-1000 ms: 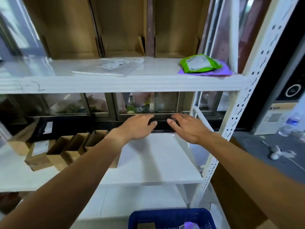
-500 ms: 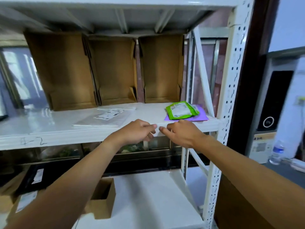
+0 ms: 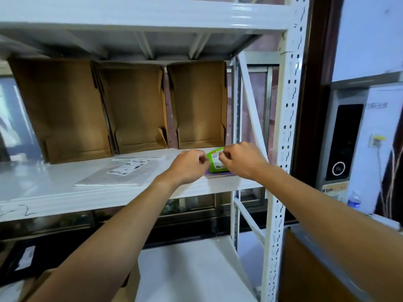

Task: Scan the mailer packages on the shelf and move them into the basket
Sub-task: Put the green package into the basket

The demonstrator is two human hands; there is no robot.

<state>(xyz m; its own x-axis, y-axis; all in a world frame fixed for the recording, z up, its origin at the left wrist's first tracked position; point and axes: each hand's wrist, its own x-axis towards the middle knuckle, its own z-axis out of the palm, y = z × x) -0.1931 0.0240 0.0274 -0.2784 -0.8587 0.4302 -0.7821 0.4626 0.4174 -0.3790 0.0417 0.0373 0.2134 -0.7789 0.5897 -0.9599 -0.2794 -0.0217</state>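
A green mailer point(image 3: 215, 162) with a white label lies on a purple mailer point(image 3: 218, 174) at the right end of the white shelf point(image 3: 54, 192). My left hand point(image 3: 189, 165) has curled fingers pinching the green mailer's left edge. My right hand point(image 3: 242, 160) pinches its upper right part, covering that side. A clear flat mailer point(image 3: 122, 171) with a printed label lies on the same shelf to the left. The basket is out of view.
Three open cardboard bins point(image 3: 135, 105) stand against the back of the shelf. A white perforated upright point(image 3: 283, 149) borders the shelf's right side. Below are a lower white shelf point(image 3: 187, 269) and a cardboard box point(image 3: 130, 286). A water bottle point(image 3: 353, 200) stands at far right.
My view has risen from the lower shelf to the upper one. Both hands moved up and forward to the green mailer and closed on it.
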